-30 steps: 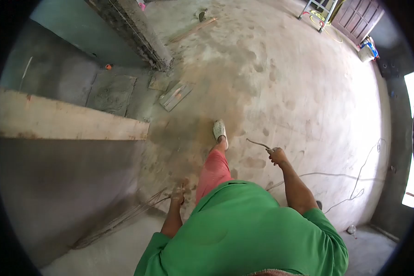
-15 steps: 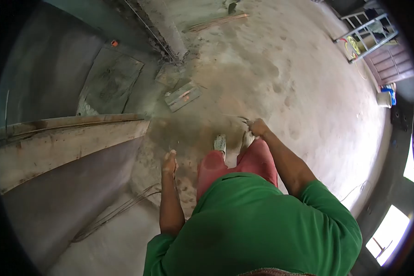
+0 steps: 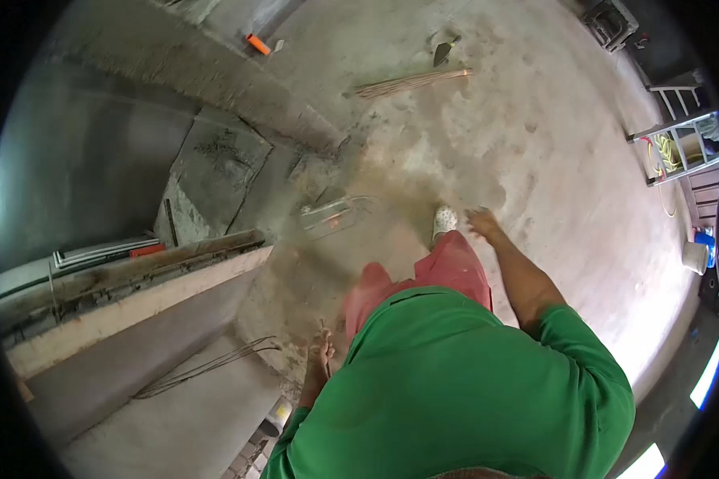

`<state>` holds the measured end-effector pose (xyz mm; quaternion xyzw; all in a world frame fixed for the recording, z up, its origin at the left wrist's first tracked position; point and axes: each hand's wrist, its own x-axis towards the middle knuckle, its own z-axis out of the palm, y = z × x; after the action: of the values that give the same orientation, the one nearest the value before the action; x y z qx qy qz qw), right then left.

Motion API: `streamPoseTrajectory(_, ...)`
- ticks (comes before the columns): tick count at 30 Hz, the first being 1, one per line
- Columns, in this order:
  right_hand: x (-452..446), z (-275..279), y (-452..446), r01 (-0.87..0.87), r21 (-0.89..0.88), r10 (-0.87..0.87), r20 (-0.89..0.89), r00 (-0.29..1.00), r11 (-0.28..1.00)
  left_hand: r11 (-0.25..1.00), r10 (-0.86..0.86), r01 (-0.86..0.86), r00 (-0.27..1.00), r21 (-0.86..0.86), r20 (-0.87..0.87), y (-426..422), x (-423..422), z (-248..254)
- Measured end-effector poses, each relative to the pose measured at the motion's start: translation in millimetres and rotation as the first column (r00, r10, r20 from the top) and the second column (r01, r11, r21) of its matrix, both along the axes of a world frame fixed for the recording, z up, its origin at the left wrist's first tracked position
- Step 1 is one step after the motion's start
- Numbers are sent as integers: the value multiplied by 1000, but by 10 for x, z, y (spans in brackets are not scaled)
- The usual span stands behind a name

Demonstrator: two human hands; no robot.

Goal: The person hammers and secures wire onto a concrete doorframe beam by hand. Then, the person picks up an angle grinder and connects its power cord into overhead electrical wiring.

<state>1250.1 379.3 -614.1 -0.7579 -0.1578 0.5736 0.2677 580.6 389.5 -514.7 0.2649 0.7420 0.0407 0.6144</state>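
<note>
My left hand (image 3: 323,349) is low beside my left thigh, fingers curled. Something thin seems to stick up from it, too blurred to name. Held out over the floor to the right of my raised knee, my right hand (image 3: 481,223) has its fingers apart and nothing in them. Ahead of my feet lies a flat plastering float (image 3: 333,219), smeared by motion, with a pale curved line across its far edge that I cannot identify. One speckled shoe (image 3: 446,219) shows near my right hand.
A board-edged low wall (image 3: 144,307) runs along the left, with thin rods (image 3: 204,369) beside it. Ahead lie a bundle of rods (image 3: 414,82), a pointed trowel (image 3: 446,53) and an orange piece (image 3: 258,44). A ladder (image 3: 679,128) and a bucket (image 3: 693,257) stand right.
The curved tool that was in my right hand is out of it, and the fingers have spread. My left hand has come back towards my body. The view has shifted and my legs have moved.
</note>
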Motion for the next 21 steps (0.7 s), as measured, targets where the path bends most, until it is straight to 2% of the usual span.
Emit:
streamPoseTrajectory(1, 464, -89, -361, -104, -75, 114, 144, 983, 992, 998, 48, -44, 992, -43, 114, -22, 245, 8)
streamPoseTrajectory(2, 906, -142, -679, -204, -160, 240, 250, 938, 966, 975, 193, -190, 981, -116, 10, 81, 550, -205)
streamPoseTrajectory(3, 1258, -144, -948, -245, -219, 304, 296, 905, 944, 973, 199, -195, 980, -124, 15, 229, 884, -209)
streamPoseTrajectory(4, 1411, 287, -1001, 32, -331, 48, 230, 972, 943, 977, 137, -139, 990, -164, -21, 461, 1229, -193)
streamPoseTrajectory(6, 1796, 546, -1150, 101, -427, -29, 172, 985, 899, 977, 72, -80, 996, -199, -44, 956, 1853, -91)
streamPoseTrajectory(8, 2237, 213, -1325, 126, -478, -84, 108, 991, 869, 992, -52, 48, 998, -115, -32, 1520, 2493, 7)
streamPoseTrajectory(9, 2498, -130, -1465, -28, -422, 30, -2, 1000, 906, 995, -56, 55, 998, -88, -12, 1791, 2682, -98)
streamPoseTrajectory(10, 2641, -176, -1319, 41, -489, -68, -38, 997, 871, 936, -330, 340, 937, 91, -114, 2056, 2726, -367)
streamPoseTrajectory(11, 2673, 131, -974, 79, -503, -82, 16, 996, 861, 862, -447, 475, 877, 180, -175, 2317, 2825, -520)
streamPoseTrajectory(12, 3017, -395, -1211, -512, -200, 527, 27, 849, 835, 761, -538, 596, 801, 257, -263, 2585, 2959, -619)
streamPoseTrajectory(13, 2980, 45, -634, -63, -443, 44, -52, 998, 894, 672, -590, 683, 728, 287, -349, 2831, 3092, -711)
streamPoseTrajectory(14, 3052, 289, -303, -43, -377, 56, 25, 998, 925, 575, -624, 759, 648, 305, -437, 3100, 3300, -802)
streamPoseTrajectory(15, 3153, 559, 70, 26, -323, -27, 4, 1000, 946, 567, -620, 755, 655, 329, -433, 3333, 3537, -796)
streamPoseTrajectory(16, 3292, 713, 413, 126, -305, -123, 31, 992, 944, 824, -455, 459, 885, 331, -95, 3538, 3762, -701)
streamPoseTrajectory(17, 3426, 790, 734, 228, -285, -222, 54, 974, 931, 911, -340, 304, 936, 280, 90, 3774, 3980, -647)
streamPoseTrajectory(18, 3483, 823, 1037, 246, -283, -236, 68, 969, 927, 971, -192, 146, 949, 190, 249, 4017, 4205, -589)
streamPoseTrajectory(20, 3819, 980, 1637, 415, -178, -389, 165, 906, 892, 995, -101, 101, 994, 12, 28, 4542, 4818, -669)
streamPoseTrajectory(21, 3930, 1093, 1831, 325, -84, -313, 131, 941, 942, 994, -103, 104, 994, -18, 44, 4672, 4947, -631)
